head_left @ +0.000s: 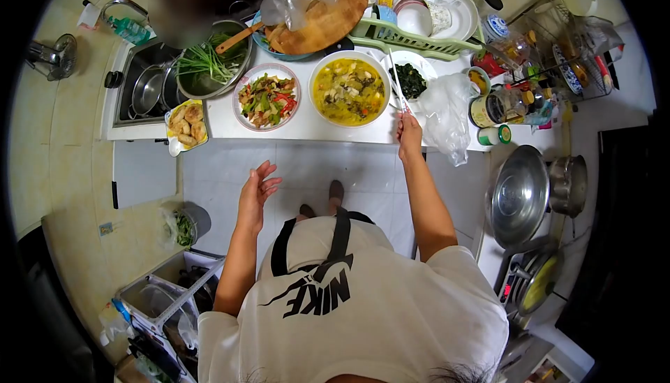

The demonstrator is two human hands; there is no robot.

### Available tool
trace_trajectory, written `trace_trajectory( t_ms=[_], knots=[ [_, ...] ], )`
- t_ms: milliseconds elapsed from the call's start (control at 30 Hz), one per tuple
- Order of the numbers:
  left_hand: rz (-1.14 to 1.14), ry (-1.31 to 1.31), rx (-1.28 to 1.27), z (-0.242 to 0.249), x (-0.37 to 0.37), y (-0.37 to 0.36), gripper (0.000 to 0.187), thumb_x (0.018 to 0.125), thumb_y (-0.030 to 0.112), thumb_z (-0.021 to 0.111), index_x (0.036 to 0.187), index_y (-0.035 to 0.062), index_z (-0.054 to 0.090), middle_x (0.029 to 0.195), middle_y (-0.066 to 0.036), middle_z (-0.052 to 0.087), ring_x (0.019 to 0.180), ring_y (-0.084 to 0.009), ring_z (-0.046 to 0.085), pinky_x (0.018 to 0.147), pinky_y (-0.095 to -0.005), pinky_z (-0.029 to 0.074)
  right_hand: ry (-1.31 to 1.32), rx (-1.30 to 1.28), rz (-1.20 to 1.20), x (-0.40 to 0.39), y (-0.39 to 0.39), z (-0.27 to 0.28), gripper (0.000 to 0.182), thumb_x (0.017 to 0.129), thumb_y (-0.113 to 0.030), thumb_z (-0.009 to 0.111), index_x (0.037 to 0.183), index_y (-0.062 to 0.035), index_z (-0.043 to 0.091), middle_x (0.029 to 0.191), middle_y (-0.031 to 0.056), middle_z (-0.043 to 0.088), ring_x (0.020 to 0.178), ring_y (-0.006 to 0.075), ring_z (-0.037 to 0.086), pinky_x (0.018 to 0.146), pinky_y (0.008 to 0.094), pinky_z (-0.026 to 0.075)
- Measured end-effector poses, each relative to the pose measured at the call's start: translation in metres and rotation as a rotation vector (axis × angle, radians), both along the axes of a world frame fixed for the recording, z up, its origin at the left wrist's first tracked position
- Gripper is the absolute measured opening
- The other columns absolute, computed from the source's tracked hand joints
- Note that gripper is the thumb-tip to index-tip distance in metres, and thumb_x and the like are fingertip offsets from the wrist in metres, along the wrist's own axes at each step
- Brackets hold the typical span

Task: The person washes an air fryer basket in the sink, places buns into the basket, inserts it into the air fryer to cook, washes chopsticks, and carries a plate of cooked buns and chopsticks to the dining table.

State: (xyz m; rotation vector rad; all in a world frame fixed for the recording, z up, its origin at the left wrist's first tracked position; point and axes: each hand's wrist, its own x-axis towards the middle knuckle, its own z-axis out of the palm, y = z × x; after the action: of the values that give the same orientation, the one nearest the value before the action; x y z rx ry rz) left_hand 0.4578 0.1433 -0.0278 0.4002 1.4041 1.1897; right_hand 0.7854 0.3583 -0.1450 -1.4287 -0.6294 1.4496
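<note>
My right hand (410, 131) is closed around a pair of light chopsticks (396, 81) at the counter's front edge. Their tips point away from me, between a bowl of yellow soup (349, 90) and a white plate with dark greens (410, 81). My left hand (257, 189) hangs in the air in front of the counter, fingers apart, holding nothing. Closest to it on the counter is a plate of stir-fried peppers and meat (266, 97). Further left, a small dish of golden fried pieces (186, 126) sits at the edge.
A steel pot with green onions (209, 65) stands beside the sink (129, 93). Behind the dishes are a round wooden board (328, 16) and a green dish rack (412, 44). A clear plastic bag (448, 114) and several jars (488, 109) crowd the right. A large steel wok (518, 196) lies further right.
</note>
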Motion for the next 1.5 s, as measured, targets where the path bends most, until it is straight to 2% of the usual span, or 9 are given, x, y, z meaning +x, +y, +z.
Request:
trace_trajectory(
  t_ms=[133, 233, 333, 433, 633, 1000, 1100, 1200, 1500],
  knots=[
    [-0.017, 0.008, -0.007, -0.003, 0.000, 0.001, 0.061, 0.099, 0.052, 0.035, 0.137, 0.0050, 0.044, 0.131, -0.010, 0.053, 0.104, -0.0170, 0.057, 0.092, -0.0312, 0.042, -0.083, 0.135, -0.014, 0.001, -0.005, 0.017, 0.026, 0.098, -0.027, 0.050, 0.087, -0.0072, 0.061, 0.066, -0.0058, 0.045, 0.054, 0.0036, 0.039, 0.047, 0.0202, 0.034],
    [-0.048, 0.038, -0.006, -0.003, 0.002, 0.001, 0.067, 0.098, 0.056, 0.033, 0.139, 0.0038, 0.042, 0.132, -0.011, 0.052, 0.105, -0.0186, 0.056, 0.093, -0.0324, 0.041, -0.439, 0.288, 0.105, 0.006, 0.007, 0.035, 0.025, 0.097, -0.026, 0.051, 0.088, -0.0047, 0.061, 0.065, 0.0005, 0.049, 0.055, 0.0120, 0.047, 0.050, 0.0279, 0.039],
    [-0.053, 0.031, 0.013, 0.000, 0.003, 0.005, 0.065, 0.098, 0.054, 0.034, 0.138, 0.0040, 0.043, 0.132, -0.011, 0.052, 0.105, -0.0179, 0.056, 0.092, -0.0317, 0.041, -0.794, 0.463, 0.232, 0.005, 0.018, 0.051, 0.022, 0.095, -0.023, 0.052, 0.091, -0.0021, 0.061, 0.071, 0.0108, 0.054, 0.063, 0.0263, 0.053, 0.059, 0.0368, 0.043],
    [-0.050, 0.017, 0.018, 0.002, 0.003, 0.010, 0.062, 0.098, 0.052, 0.035, 0.137, 0.0044, 0.044, 0.131, -0.010, 0.053, 0.105, -0.0171, 0.056, 0.092, -0.0309, 0.041, -0.885, 0.656, 0.314, -0.005, 0.022, 0.070, 0.019, 0.093, -0.019, 0.053, 0.091, -0.0012, 0.059, 0.081, 0.0171, 0.055, 0.076, 0.0366, 0.054, 0.070, 0.0429, 0.043],
    [-0.079, 0.037, 0.021, 0.001, 0.005, 0.014, 0.063, 0.099, 0.053, 0.032, 0.137, 0.0041, 0.043, 0.130, -0.010, 0.054, 0.106, -0.0189, 0.056, 0.092, -0.0323, 0.041, -1.154, 0.825, 0.431, -0.024, 0.040, 0.063, 0.015, 0.090, -0.018, 0.057, 0.085, -0.0032, 0.057, 0.085, 0.0143, 0.054, 0.084, 0.0345, 0.052, 0.073, 0.0453, 0.041],
    [-0.042, 0.047, 0.008, 0.000, 0.003, 0.004, 0.065, 0.098, 0.055, 0.033, 0.137, 0.0038, 0.043, 0.130, -0.011, 0.053, 0.105, -0.0192, 0.056, 0.092, -0.0329, 0.041, -1.451, 0.925, 0.473, -0.024, 0.089, 0.051, 0.016, 0.086, -0.022, 0.062, 0.090, -0.0072, 0.059, 0.087, 0.0100, 0.055, 0.083, 0.0299, 0.053, 0.072, 0.0433, 0.043],
    [-0.036, 0.051, 0.004, -0.001, 0.002, 0.002, 0.067, 0.097, 0.056, 0.033, 0.138, 0.0037, 0.043, 0.130, -0.011, 0.053, 0.105, -0.0192, 0.056, 0.092, -0.0327, 0.041, -1.458, 0.941, 0.509, -0.025, 0.097, 0.050, 0.016, 0.086, -0.023, 0.061, 0.090, -0.0074, 0.059, 0.087, 0.0101, 0.056, 0.083, 0.0298, 0.053, 0.073, 0.0423, 0.044],
    [0.003, 0.003, 0.004, -0.001, 0.001, 0.002, 0.059, 0.099, 0.050, 0.037, 0.135, 0.0038, 0.047, 0.129, -0.010, 0.055, 0.103, -0.0166, 0.058, 0.090, -0.0297, 0.043, -1.457, 0.962, 0.466, -0.025, 0.098, 0.050, 0.014, 0.088, -0.022, 0.059, 0.090, -0.0076, 0.059, 0.086, 0.0104, 0.056, 0.082, 0.0299, 0.054, 0.074, 0.0417, 0.045],
    [0.005, 0.009, -0.007, 0.002, 0.004, 0.004, 0.060, 0.099, 0.050, 0.036, 0.136, 0.0031, 0.045, 0.129, -0.010, 0.055, 0.102, -0.0164, 0.058, 0.090, -0.0296, 0.043, -1.385, 0.993, 0.471, -0.018, 0.105, 0.036, 0.020, 0.089, -0.020, 0.057, 0.105, -0.0093, 0.063, 0.089, 0.0119, 0.059, 0.084, 0.0305, 0.056, 0.074, 0.0430, 0.047]
  ],
)
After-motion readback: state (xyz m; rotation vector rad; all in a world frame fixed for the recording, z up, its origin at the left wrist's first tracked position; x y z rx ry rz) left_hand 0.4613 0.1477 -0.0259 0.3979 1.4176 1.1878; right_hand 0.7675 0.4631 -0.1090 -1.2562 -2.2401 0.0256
